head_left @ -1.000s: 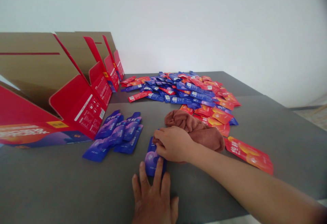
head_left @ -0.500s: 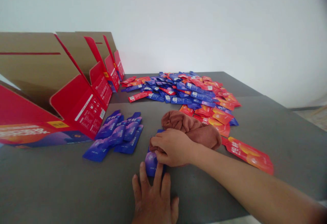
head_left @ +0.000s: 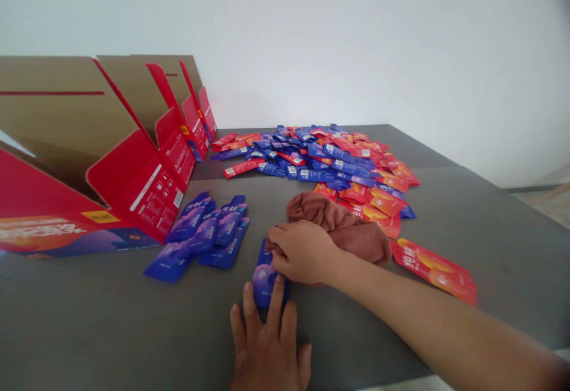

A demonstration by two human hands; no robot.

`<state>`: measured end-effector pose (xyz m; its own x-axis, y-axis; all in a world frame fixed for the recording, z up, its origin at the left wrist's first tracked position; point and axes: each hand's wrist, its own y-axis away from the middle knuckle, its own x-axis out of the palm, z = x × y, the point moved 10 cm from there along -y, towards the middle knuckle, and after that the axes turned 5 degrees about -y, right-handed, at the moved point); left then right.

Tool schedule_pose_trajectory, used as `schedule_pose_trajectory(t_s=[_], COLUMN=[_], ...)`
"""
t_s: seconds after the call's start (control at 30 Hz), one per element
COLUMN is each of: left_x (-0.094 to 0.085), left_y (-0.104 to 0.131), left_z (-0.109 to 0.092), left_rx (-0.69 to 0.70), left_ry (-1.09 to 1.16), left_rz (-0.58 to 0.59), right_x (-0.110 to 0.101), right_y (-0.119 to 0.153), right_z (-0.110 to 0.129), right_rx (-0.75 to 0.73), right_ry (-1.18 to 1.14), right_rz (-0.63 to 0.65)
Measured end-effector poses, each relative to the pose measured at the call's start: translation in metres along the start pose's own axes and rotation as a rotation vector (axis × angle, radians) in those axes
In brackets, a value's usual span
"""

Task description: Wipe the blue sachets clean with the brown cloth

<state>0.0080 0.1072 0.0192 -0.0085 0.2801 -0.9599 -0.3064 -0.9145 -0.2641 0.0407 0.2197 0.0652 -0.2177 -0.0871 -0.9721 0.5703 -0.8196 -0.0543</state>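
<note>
My left hand [head_left: 269, 340] lies with its fingers spread, the fingertips on the lower end of a blue pouch [head_left: 263, 286] that rests flat on the table. My right hand [head_left: 307, 251] is closed on a brown cloth [head_left: 360, 236] and holds it against the upper part of the same pouch, hiding some of it. The rest of the cloth is bunched behind the hand. A red-orange pouch [head_left: 436, 269] lies to the right, beside my forearm. On the left, several blue pouches [head_left: 207, 233] overlap in a small group.
A mixed pile of blue and red pouches [head_left: 312, 153] spreads over the far middle of the grey table [head_left: 111, 325]. Several open red cartons [head_left: 138, 183] stand in a row along the left, flaps raised. Behind the table is a white wall [head_left: 338, 40].
My right hand and the cloth have shifted slightly right and up, uncovering more of the blue pouch. My left hand stays in place.
</note>
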Motion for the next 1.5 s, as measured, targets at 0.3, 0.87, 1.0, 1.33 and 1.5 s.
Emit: schedule_pose_trajectory(t_s=[0.3,0.87,1.0,1.33,1.5], left_x=[0.0,0.002,0.002,0.0,0.002], left_y=[0.001,0.0,0.0,0.0,0.0], left_z=[-0.001,0.0,0.001,0.0,0.0], left_rx=[0.007,-0.011,-0.021,-0.01,-0.011], left_ry=[0.002,0.012,0.014,0.009,0.008], left_rz=[-0.012,0.012,0.015,0.013,0.014], right_x=[-0.001,0.001,-0.001,-0.001,0.0], right_y=[0.0,0.005,0.003,0.003,0.007], right_z=[0.0,0.021,0.012,0.012,0.022], right_rx=[-0.022,-0.225,-0.122,-0.17,-0.283], right_ry=[-0.009,-0.098,-0.043,-0.075,-0.116], right_rz=[-0.008,0.045,0.0,0.004,0.021])
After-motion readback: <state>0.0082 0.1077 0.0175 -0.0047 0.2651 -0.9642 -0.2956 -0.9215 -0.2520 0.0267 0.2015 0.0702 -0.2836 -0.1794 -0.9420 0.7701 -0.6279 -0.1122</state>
